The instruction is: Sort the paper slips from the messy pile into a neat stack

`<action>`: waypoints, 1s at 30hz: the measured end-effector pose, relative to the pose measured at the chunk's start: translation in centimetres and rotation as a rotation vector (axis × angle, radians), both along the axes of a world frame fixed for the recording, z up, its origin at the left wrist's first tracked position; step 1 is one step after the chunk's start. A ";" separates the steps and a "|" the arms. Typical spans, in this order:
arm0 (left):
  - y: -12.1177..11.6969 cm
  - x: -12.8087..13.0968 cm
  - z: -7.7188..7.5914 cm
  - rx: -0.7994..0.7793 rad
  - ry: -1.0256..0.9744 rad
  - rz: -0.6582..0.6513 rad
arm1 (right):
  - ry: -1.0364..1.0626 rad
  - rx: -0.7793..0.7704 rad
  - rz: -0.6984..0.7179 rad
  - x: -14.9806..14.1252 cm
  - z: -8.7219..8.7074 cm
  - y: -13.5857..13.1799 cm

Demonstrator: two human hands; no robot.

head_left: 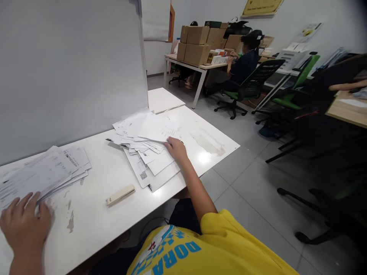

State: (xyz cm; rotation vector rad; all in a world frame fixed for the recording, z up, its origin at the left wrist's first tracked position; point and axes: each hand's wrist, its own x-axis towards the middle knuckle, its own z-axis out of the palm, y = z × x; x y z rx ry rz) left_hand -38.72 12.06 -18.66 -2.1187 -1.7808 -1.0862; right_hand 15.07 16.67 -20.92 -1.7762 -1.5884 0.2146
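My left hand (26, 219) rests with its fingers spread at the near edge of a stack of printed papers (54, 170) on the left of the white table. On the right, a messy pile of papers (156, 162) lies at many angles. There my right hand (176, 149) pinches the edge of a white sheet (155, 128) on top, its thumb and fingers closed on it. A cream-coloured stapler (120, 195) lies on the table between the two piles, touched by neither hand.
A tall grey panel (71, 68) stands along the table's back edge. The white tabletop (97, 214) has worn patches. Beyond it are cardboard boxes (196, 53) on another desk, a seated person (245, 63), and office chairs (258, 82) on the tiled floor.
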 end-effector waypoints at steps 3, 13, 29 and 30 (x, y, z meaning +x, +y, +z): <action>-0.3 2.3 -0.8 0.176 0.002 0.042 | 0.115 0.095 -0.005 1.0 -1.2 -2.1; 11.6 28.4 4.5 -0.119 0.214 -0.773 | 0.734 0.536 -0.456 2.6 -3.7 -5.2; 13.5 36.0 5.5 -0.154 0.283 -0.808 | 1.332 0.531 -0.443 3.4 -3.8 -4.6; 13.2 35.7 6.1 -0.145 0.226 -0.759 | 1.333 0.530 -0.434 3.4 -3.7 -4.7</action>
